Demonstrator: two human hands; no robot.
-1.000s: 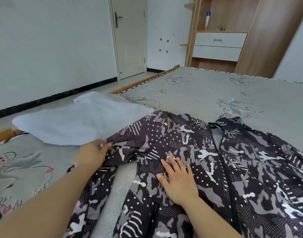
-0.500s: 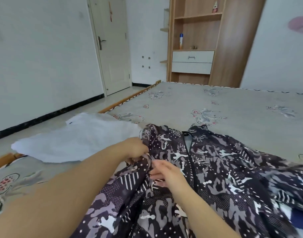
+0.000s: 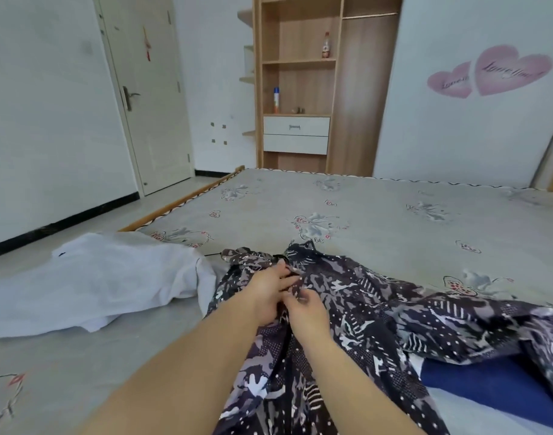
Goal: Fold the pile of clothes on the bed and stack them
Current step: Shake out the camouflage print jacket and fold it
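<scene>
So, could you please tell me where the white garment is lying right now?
In the head view, the white garment lies on the bed at the left, beside the patterned jacket that both hands are working on.

The left hand left the outer sleeve edge and met the right hand, which lifted off its flat press, both gathering the camouflage jacket at its front, bunching the once-spread cloth and baring a blue garment.

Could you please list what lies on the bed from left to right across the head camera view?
White garment → left hand → right hand, both hands gripping the patterned jacket → blue cloth under the jacket's right side.
</scene>
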